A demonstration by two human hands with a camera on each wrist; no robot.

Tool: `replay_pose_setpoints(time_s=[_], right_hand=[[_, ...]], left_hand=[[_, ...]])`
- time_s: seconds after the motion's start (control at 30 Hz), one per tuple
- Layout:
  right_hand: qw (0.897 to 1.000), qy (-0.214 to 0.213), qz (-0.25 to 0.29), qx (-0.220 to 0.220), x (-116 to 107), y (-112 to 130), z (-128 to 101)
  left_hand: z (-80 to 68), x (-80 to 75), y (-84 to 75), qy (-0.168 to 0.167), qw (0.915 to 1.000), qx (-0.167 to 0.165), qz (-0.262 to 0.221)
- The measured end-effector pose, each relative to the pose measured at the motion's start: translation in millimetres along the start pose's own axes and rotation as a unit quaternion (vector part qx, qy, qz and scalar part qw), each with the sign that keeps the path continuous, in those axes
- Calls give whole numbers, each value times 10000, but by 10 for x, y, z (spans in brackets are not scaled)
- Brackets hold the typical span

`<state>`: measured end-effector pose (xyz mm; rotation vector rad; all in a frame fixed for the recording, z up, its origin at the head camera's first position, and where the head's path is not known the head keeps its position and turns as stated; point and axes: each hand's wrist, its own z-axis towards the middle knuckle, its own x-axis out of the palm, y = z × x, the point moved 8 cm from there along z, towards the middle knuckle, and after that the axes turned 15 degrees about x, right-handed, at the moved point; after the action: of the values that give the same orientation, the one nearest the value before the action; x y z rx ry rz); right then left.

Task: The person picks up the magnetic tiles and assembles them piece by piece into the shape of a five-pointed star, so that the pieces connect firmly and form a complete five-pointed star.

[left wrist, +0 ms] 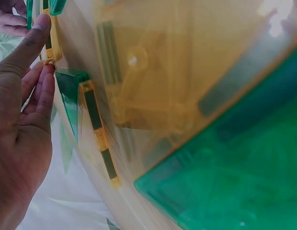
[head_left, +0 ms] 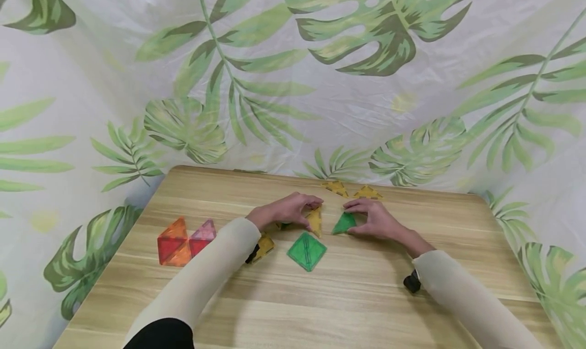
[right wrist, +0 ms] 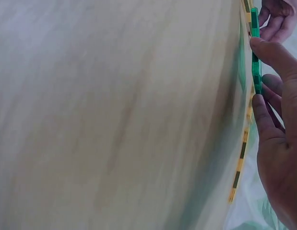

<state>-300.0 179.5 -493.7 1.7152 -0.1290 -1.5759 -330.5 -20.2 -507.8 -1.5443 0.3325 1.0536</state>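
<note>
On table, hands pinch yellow triangle, green triangle.

Glossy translucent plastic triangle tiles lie on a smooth, matt wood-grain table.

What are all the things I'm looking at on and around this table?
yellow triangle tile: one, yellow, mid-table, pinched by the left hand.
green triangle tile: one, green, mid-table, held by the right hand.
green tile pair: two triangles forming a diamond, flat, just in front of the hands.
far yellow tiles: two, yellow, near the table's far edge.
near yellow tile: one, yellow, partly under the left forearm.
red and orange tiles: a flat cluster, red, orange, pink, table's left side.
table: one, light wood.
leaf-print cloth: white with green leaves, behind.
left hand: cream sleeve.
right hand: cream sleeve.
</note>
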Motion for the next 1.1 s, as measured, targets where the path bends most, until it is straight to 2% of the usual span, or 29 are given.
replay_pose_setpoints(time_s=[0.27,0.57,0.8,1.1], right_hand=[[9997,191,55,-143,147,43,101],[9992,351,91,-181,256,92,221],[9984,377,156,-388,295,146,265],[9975,540,292,-356,352,219,305]], left_hand=[[-43,12,38,33,9998,-147,-128],[-41,20,52,95,9998,-129,-139],[0,18,31,248,9997,-61,12],[23,17,20,259,9993,-34,-274]])
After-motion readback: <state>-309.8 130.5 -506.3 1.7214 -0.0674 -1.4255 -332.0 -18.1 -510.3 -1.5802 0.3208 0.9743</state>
